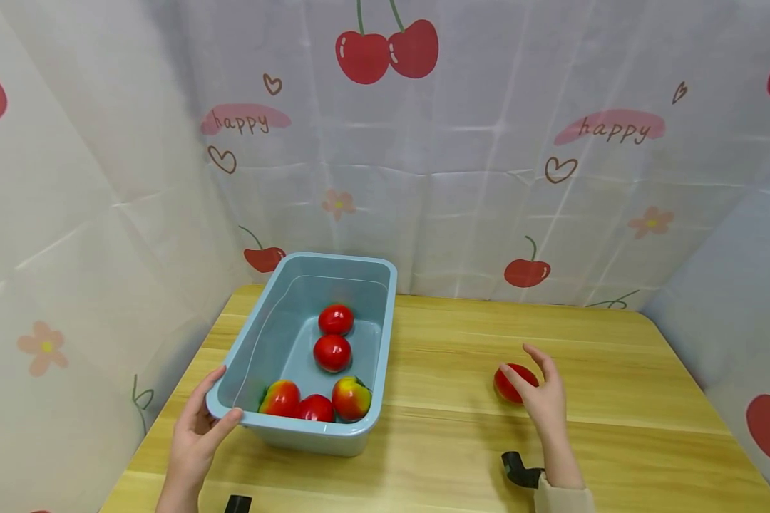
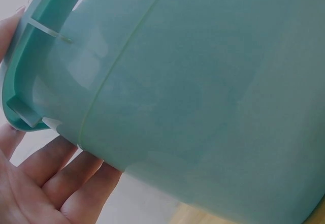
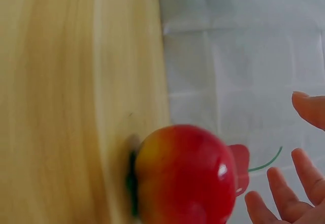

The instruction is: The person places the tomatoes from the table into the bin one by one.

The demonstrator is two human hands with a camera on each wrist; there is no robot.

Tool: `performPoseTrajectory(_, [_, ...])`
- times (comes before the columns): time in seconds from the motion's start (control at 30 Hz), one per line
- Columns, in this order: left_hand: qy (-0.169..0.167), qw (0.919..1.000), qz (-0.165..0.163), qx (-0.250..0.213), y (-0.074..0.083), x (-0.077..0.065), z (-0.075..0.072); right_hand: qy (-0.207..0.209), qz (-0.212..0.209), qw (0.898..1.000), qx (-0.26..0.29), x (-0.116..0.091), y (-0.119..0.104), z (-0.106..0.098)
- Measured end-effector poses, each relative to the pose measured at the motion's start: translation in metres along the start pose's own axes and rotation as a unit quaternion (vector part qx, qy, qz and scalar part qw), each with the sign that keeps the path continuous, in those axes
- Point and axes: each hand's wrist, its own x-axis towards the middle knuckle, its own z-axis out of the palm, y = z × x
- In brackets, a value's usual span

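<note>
A light blue plastic bin [image 1: 388, 335] stands on the left of the table. My left hand [image 1: 189, 438] grips its near left corner, with the thumb at the rim and the other fingers along the outside of the wall, which fills the left wrist view. A round red fruit [image 1: 505, 390] rests on the table at the right. Over it is my right hand [image 1: 548, 402], thumb and fingers spread apart. In the right wrist view the same fruit [image 3: 185, 178] shows a yellow patch and green leaves at its base, apart from the fingers [image 3: 284, 193].
Inside the bin lie several similar fruits: red ones [image 1: 332, 353] in the middle and yellow-tinged ones [image 1: 351, 399] at the near end. The wooden table [image 1: 449, 356] backs onto a white curtain [image 1: 455, 214] with cherry prints, which also hangs at both sides.
</note>
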Motion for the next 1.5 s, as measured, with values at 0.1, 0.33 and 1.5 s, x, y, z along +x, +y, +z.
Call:
performPoseTrajectory(0.1, [0.002,1.0,0.0,-0.001,0.0,0.0,0.0,-0.004,0.009,1.0,-0.02,0.003,0.006,-0.002])
performPoseTrajectory(0.33, [0.001,1.0,-0.002,-0.001,0.0,0.0,0.0,-0.01,0.03,0.998,-0.056,0.009,0.023,-0.001])
performPoseTrajectory(1.5, [0.0,1.0,0.002,-0.006,0.0,0.0,0.001,-0.072,0.102,0.989,-0.079,0.006,0.023,-0.001])
